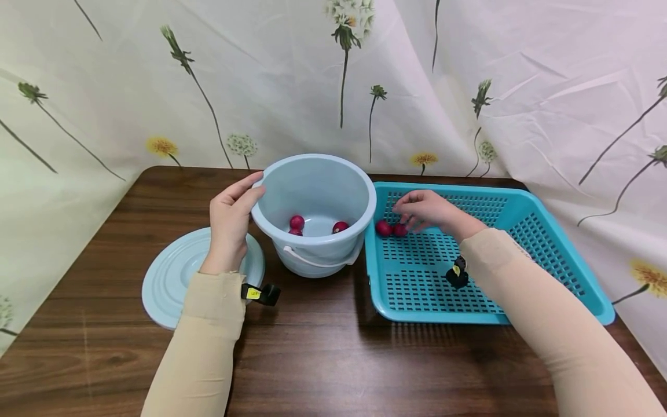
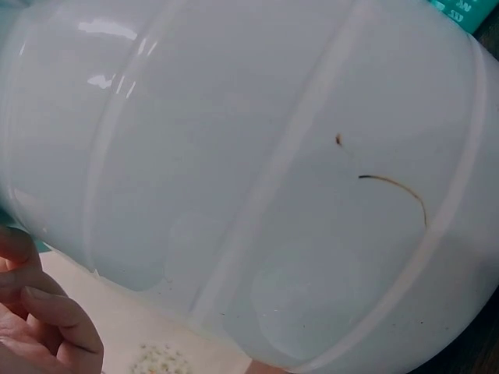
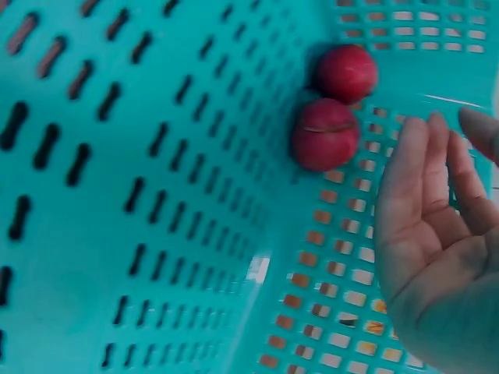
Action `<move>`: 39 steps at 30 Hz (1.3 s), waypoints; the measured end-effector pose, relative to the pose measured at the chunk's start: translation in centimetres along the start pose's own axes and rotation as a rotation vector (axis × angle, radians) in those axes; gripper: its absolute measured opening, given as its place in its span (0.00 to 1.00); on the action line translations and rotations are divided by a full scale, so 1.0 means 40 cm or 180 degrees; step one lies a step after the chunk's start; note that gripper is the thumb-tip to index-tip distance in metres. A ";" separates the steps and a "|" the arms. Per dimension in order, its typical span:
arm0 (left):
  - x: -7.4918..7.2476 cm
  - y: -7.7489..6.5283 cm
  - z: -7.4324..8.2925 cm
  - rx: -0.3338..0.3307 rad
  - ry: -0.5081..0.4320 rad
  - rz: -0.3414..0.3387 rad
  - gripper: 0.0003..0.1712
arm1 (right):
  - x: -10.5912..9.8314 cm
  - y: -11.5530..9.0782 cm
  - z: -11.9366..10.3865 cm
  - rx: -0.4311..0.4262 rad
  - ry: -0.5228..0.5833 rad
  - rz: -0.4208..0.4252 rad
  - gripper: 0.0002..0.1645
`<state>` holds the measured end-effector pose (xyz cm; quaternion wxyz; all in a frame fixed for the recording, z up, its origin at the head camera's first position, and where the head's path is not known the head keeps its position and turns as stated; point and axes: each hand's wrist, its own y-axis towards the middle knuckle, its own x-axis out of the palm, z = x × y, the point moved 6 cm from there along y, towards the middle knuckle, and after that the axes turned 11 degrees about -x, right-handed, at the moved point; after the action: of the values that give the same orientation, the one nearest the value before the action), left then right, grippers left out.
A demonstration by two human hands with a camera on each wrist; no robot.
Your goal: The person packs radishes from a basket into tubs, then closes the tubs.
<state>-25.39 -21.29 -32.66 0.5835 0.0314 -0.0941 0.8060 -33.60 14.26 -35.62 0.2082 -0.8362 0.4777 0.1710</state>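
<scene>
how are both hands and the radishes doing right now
Left hand holding bucket by rim. Right hand empty in basket, beside two radishes. Three more radishes visible in bucket. Nothing visibly blocking right hand.

Beige sleeves (image 1: 200, 347), black cameras (image 1: 270, 295), yellow labels (image 1: 253, 293)

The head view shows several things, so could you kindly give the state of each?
Bucket: upright, uncovered, three radishes visible inside.
Handle: lowered at the bucket's front.
Lid: off, lying on the table.
Basket: open-topped, two other radishes visible inside.
Left hand: holding the bucket's rim.
Right hand: empty, fingers loosely extended near the other radishes.
</scene>
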 end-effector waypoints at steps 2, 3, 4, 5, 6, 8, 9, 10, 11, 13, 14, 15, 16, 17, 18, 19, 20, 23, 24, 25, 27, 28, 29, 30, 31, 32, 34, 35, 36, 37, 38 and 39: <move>0.001 0.000 0.000 -0.0004 0.0003 0.0002 0.19 | 0.005 0.000 0.008 0.0077 -0.0151 -0.0026 0.22; 0.002 0.001 0.000 0.0000 0.0003 0.0005 0.19 | 0.008 -0.001 0.010 0.0120 -0.0214 -0.0035 0.21; 0.002 0.001 0.000 0.0003 0.0002 0.0006 0.19 | 0.010 -0.001 0.013 0.0151 -0.0267 -0.0044 0.21; 0.002 0.001 0.000 0.0009 0.0005 0.0007 0.19 | 0.013 0.000 0.015 0.0167 -0.0329 -0.0056 0.21; 0.003 0.002 0.000 0.0012 0.0012 0.0008 0.19 | 0.016 0.000 0.018 0.0193 -0.0390 -0.0059 0.21; 0.005 0.002 0.000 0.0009 0.0013 0.0001 0.19 | 0.025 0.001 0.026 0.0250 -0.0542 -0.0090 0.21; 0.006 0.002 0.000 0.0008 0.0008 -0.0007 0.19 | 0.029 0.002 0.032 0.0296 -0.0630 -0.0119 0.21; 0.007 0.002 0.001 0.0007 0.0011 -0.0013 0.19 | 0.034 0.004 0.039 0.0331 -0.0705 -0.0156 0.21; 0.008 0.002 0.002 0.0007 0.0017 -0.0014 0.19 | 0.039 0.005 0.043 0.0362 -0.0783 -0.0192 0.21; 0.008 0.002 0.004 0.0021 0.0040 -0.0013 0.19 | 0.045 0.006 0.050 0.0409 -0.0901 -0.0269 0.22; 0.008 0.002 0.005 0.0028 0.0044 -0.0010 0.19 | 0.047 0.007 0.053 0.0433 -0.0925 -0.0315 0.23; 0.007 0.002 0.006 0.0033 0.0044 -0.0008 0.19 | 0.049 0.008 0.054 0.0456 -0.0927 -0.0349 0.23; 0.006 0.002 0.007 0.0038 0.0050 -0.0001 0.19 | 0.050 0.009 0.055 0.0464 -0.0923 -0.0377 0.23; 0.005 0.003 0.007 0.0038 0.0049 0.0004 0.19 | 0.050 0.010 0.056 0.0470 -0.0926 -0.0402 0.23; 0.005 0.003 0.007 0.0036 0.0050 0.0004 0.19 | 0.050 0.010 0.057 0.0481 -0.0922 -0.0426 0.23; 0.004 0.003 0.006 0.0027 0.0042 0.0002 0.19 | 0.051 0.011 0.058 0.0498 -0.0919 -0.0448 0.23; 0.003 0.004 0.005 0.0012 0.0031 -0.0002 0.19 | 0.051 0.011 0.059 0.0517 -0.0912 -0.0463 0.23; 0.001 0.005 0.001 -0.0015 0.0039 0.0000 0.19 | 0.054 0.012 0.063 0.0567 -0.0905 -0.0504 0.23; 0.001 0.006 0.000 -0.0017 0.0044 0.0002 0.19 | 0.056 0.012 0.064 0.0583 -0.0904 -0.0517 0.23; 0.000 0.006 -0.001 -0.0020 0.0031 0.0001 0.19 | 0.057 0.012 0.065 0.0610 -0.0900 -0.0522 0.23; -0.001 0.006 -0.002 -0.0015 0.0010 0.0005 0.18 | 0.060 0.012 0.068 0.0658 -0.0899 -0.0531 0.23; -0.001 0.006 -0.003 -0.0009 -0.0006 0.0007 0.18 | 0.061 0.012 0.069 0.0671 -0.0908 -0.0540 0.23; -0.001 0.006 -0.003 -0.0002 -0.0020 0.0009 0.18 | 0.062 0.012 0.069 0.0680 -0.0916 -0.0544 0.23; -0.001 0.005 -0.003 0.0002 -0.0031 0.0014 0.18 | 0.063 0.012 0.070 0.0688 -0.0927 -0.0548 0.23; -0.001 0.005 -0.004 0.0005 -0.0040 0.0014 0.18 | 0.063 0.012 0.070 0.0699 -0.0934 -0.0548 0.23; -0.002 0.005 -0.004 0.0007 -0.0037 0.0017 0.18 | 0.064 0.012 0.070 0.0696 -0.0946 -0.0562 0.23; -0.002 0.004 -0.003 0.0007 -0.0033 0.0022 0.18 | 0.066 0.010 0.067 0.0690 -0.0961 -0.0601 0.23; -0.001 0.004 -0.003 0.0004 -0.0027 0.0025 0.18 | 0.065 0.010 0.065 0.0693 -0.0956 -0.0616 0.22; -0.001 0.004 -0.003 0.0001 -0.0021 0.0024 0.18 | 0.065 0.009 0.063 0.0697 -0.0950 -0.0634 0.22; 0.000 0.004 -0.002 0.0001 -0.0018 0.0023 0.18 | 0.065 0.008 0.061 0.0698 -0.0945 -0.0653 0.21; 0.000 0.003 -0.002 0.0001 -0.0013 0.0026 0.18 | 0.064 0.007 0.059 0.0693 -0.0940 -0.0678 0.21; 0.000 0.003 -0.001 0.0003 -0.0007 0.0026 0.18 | 0.063 0.006 0.056 0.0692 -0.0939 -0.0693 0.20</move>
<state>-25.51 -21.31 -32.71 0.5800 0.0321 -0.0945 0.8085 -32.76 13.46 -38.81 0.3820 -0.8215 0.3644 0.2155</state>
